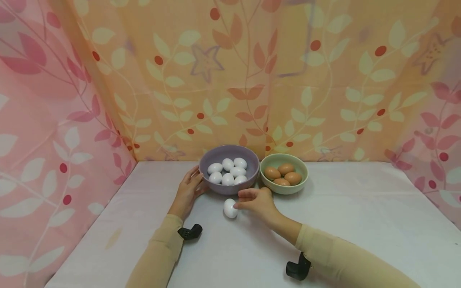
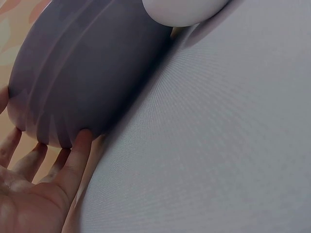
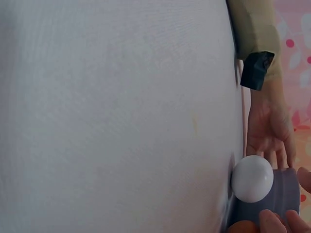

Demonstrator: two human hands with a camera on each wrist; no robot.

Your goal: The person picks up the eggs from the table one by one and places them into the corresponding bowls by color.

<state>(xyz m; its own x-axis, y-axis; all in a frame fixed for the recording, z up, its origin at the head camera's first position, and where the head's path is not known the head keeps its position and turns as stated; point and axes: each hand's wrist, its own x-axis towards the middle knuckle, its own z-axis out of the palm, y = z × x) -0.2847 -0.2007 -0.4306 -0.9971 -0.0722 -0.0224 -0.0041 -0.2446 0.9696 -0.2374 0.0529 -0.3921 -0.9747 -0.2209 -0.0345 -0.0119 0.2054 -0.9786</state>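
A single white egg (image 1: pixel 229 209) rests on the cloth before the purple bowl (image 1: pixel 229 151). My right hand (image 1: pixel 258 203) hovers at the egg's right side, thumb and fingers spread apart. In the right wrist view, fingertips (image 3: pixel 272 222) stand clear of the egg (image 3: pixel 252 178), and the grip is not closed. Several white eggs (image 1: pixel 227 179) lie inside the purple bowl. My left hand (image 1: pixel 187 192) rests against that bowl's left side; in the left wrist view its nearly straight fingers (image 2: pixel 77 158) touch the outer wall (image 2: pixel 92 63).
A pale green bowl (image 1: pixel 284 190) holding several brown eggs (image 1: pixel 286 168) stands just right of the purple one. Behind both bowls hangs a patterned curtain (image 1: pixel 230 80), with pink panels at the sides. White cloth (image 1: pixel 360 208) covers the table.
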